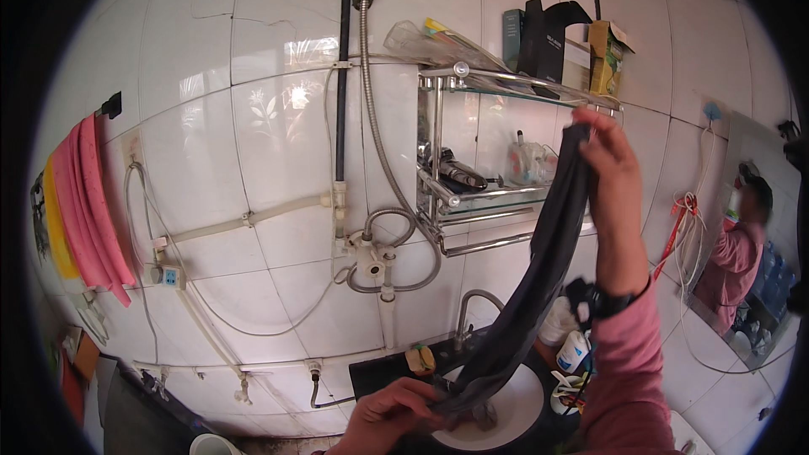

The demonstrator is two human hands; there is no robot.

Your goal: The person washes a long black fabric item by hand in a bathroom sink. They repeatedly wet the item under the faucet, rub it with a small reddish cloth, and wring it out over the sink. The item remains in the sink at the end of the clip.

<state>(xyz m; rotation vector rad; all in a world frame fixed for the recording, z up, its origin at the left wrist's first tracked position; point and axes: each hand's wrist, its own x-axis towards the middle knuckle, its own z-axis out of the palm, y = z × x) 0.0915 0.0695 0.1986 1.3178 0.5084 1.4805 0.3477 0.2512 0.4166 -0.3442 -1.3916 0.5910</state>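
Note:
Between my two hands a long black strip of thin, limp material [537, 272] is stretched on a slant; whether it is fabric or plastic I cannot tell. My right hand [610, 148] pinches its upper end, raised in front of the glass shelf. Its lower end is in my left hand [395, 414], over the near left rim of a white washbasin [528, 411]. A small dark, wet-looking thing [485, 416] lies in the basin, partly hidden by the strip.
A curved metal faucet [464, 313] and a sponge [420, 360] are behind the basin. Right of it stand a white bottle [574, 352] and a cup of toothbrushes [564, 392]. A chrome-and-glass shelf [493, 197], a shower valve [373, 262] and a mirror [752, 234] are on the tiled wall.

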